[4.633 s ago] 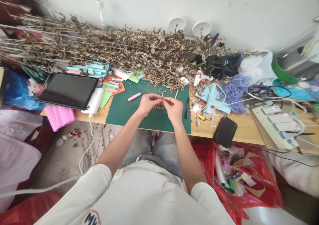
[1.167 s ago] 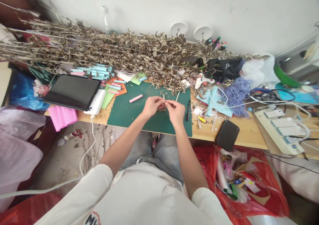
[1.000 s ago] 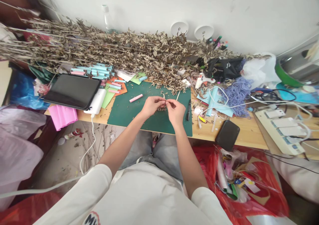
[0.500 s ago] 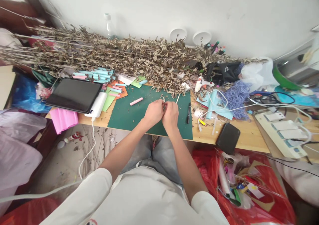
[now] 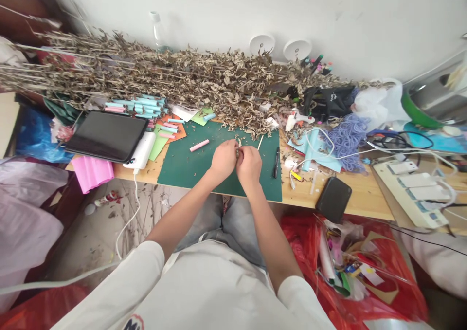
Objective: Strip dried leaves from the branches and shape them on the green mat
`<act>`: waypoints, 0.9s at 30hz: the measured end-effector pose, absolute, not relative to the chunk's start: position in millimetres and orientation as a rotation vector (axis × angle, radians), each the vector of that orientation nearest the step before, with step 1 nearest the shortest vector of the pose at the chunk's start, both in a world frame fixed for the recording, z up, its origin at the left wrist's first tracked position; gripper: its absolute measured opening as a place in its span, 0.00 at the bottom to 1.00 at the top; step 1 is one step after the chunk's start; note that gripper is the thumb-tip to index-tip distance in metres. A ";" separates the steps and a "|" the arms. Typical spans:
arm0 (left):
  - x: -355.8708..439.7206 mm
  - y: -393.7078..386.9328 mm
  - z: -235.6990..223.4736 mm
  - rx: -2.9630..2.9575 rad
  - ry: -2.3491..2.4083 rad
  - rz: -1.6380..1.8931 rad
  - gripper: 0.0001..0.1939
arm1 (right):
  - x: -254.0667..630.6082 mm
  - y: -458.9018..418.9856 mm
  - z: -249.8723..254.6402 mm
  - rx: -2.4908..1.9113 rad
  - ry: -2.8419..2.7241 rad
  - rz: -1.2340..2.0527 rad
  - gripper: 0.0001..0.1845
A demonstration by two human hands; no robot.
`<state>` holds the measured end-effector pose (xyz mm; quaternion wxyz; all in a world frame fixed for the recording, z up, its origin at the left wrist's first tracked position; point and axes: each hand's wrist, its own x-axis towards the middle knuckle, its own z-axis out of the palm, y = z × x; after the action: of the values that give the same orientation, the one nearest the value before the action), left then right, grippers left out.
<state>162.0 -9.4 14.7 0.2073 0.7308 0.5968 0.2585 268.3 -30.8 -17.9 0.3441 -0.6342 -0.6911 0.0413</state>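
Note:
Over the green cutting mat (image 5: 182, 167), my left hand (image 5: 224, 160) and my right hand (image 5: 250, 165) meet with curled fingers. Between the fingertips sits a small bit of dried leaves (image 5: 238, 151), mostly hidden by the fingers. To the left of my hands a pink paper tube (image 5: 199, 145) lies on the mat. A thin white stick (image 5: 260, 142) and a black pen (image 5: 276, 162) lie to the right. Behind the hands, a heap of dried leafy stems (image 5: 233, 82) spills onto the mat's far edge.
At left are a black tablet (image 5: 107, 135), a white power bank (image 5: 140, 151) and several rolled blue tubes (image 5: 148, 107). A glue gun (image 5: 298, 119), purple yarn (image 5: 348, 140), a black box (image 5: 333, 199) and a power strip (image 5: 412, 193) occupy the right. Below hangs a red rubbish bag (image 5: 394, 271).
The view has shifted slightly. My hands stay together over the mat, their fingers shifting a little around the bit of dried leaves.

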 end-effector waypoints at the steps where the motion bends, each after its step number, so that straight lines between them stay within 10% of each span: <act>1: 159.5 -6.6 11.2 1.900 1.605 0.870 0.09 | 269.2 -29.7 -17.2 -1.627 -1.776 0.141 0.12; 9: 148.2 7.5 -3.1 0.966 1.205 1.136 0.05 | 277.3 -23.0 -20.7 -1.513 -1.613 0.470 0.08; 27: 147.8 9.0 -15.0 1.195 1.180 1.022 0.07 | 282.0 -18.4 -6.2 -1.420 -1.504 0.548 0.10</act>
<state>147.8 9.0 -15.0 0.5546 0.5057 0.4995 0.4326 282.0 -18.4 -6.2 0.4803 -0.5820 -0.6165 0.2248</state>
